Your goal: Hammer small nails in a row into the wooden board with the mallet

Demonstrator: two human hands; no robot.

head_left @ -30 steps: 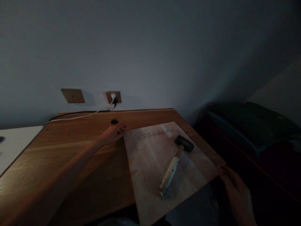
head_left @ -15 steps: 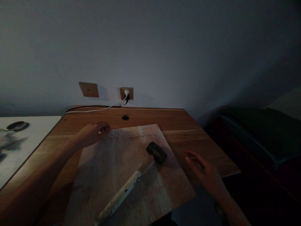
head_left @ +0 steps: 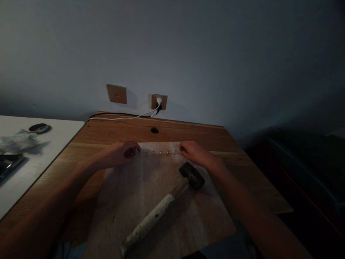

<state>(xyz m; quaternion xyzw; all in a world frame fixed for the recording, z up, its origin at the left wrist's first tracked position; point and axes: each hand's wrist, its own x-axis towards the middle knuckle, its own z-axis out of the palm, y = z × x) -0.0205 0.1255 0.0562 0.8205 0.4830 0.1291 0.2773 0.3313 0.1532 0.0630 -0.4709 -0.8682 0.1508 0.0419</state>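
A wooden board (head_left: 126, 201) lies on the table with a row of small upright nails (head_left: 161, 152) near its far edge. At the left end of this row, my left hand (head_left: 122, 154) has its fingers curled together. My right hand (head_left: 195, 151) is closed at the right end, fingertips down by the last nails. What either hand pinches is too small and dark to make out. Between my forearms a mallet rests diagonally on the board, its black head (head_left: 192, 175) to the right and its worn, pale-painted handle (head_left: 153, 217) towards me.
The wooden table (head_left: 185, 133) meets the wall, with a cable hole (head_left: 154, 130) near the back. White and black cables run to a wall socket (head_left: 162, 102). On the left, a white surface (head_left: 61, 135) bears a tape roll (head_left: 39, 127), clear plastic (head_left: 20, 141) and a dark object (head_left: 9, 165).
My right hand has moved from beside the board to the right end of the nail row. My left hand stays at the left end, fingers more curled. The view has shifted slightly.
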